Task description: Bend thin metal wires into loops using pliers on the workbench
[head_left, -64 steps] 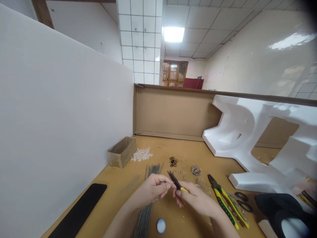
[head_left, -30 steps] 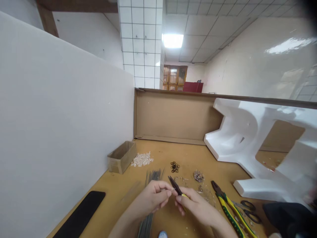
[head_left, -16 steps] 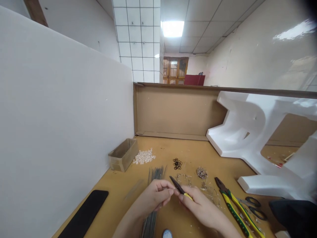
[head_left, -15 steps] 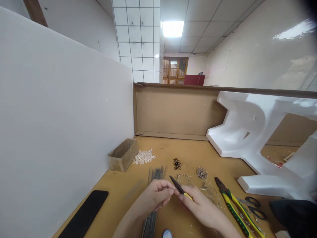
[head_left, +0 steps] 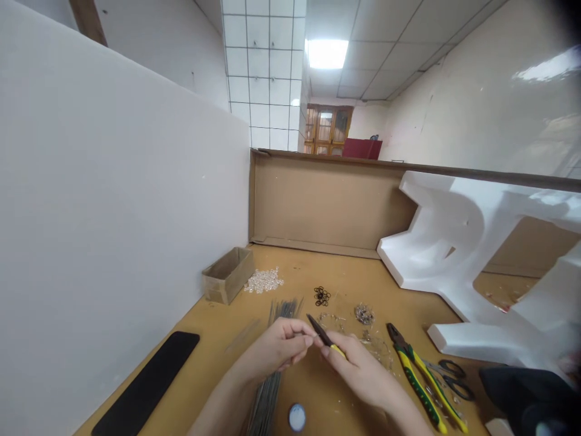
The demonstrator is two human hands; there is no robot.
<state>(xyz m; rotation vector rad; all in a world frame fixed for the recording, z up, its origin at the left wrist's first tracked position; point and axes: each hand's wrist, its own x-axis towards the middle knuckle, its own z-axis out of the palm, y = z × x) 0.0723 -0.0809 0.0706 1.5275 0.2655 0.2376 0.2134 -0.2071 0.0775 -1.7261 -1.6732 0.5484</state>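
Observation:
My right hand (head_left: 356,366) is wrapped round small pliers (head_left: 321,330) with dark jaws and yellow handles, their tip pointing up and left. Beside it, my left hand (head_left: 281,348) has thumb and fingers pinched together, its fingertips meeting those of the right hand; what it holds is too small to make out. Under the left hand lies a bundle of thin grey wires (head_left: 265,402). Beyond the hands are black rings (head_left: 322,296), a pile of clear beads (head_left: 264,281) and a tangle of small metal pieces (head_left: 364,313).
Large green-yellow pliers (head_left: 415,375) and scissors (head_left: 451,378) lie at right, near white foam (head_left: 436,242). An open cardboard box (head_left: 228,275) stands at the left, with a black strip (head_left: 147,384) nearer. A round blue-white item (head_left: 297,417) sits at the front.
The view has shifted slightly, and the round blue-white item shows more fully. Both hands keep nearly the same pose, with the small pliers still in the right hand.

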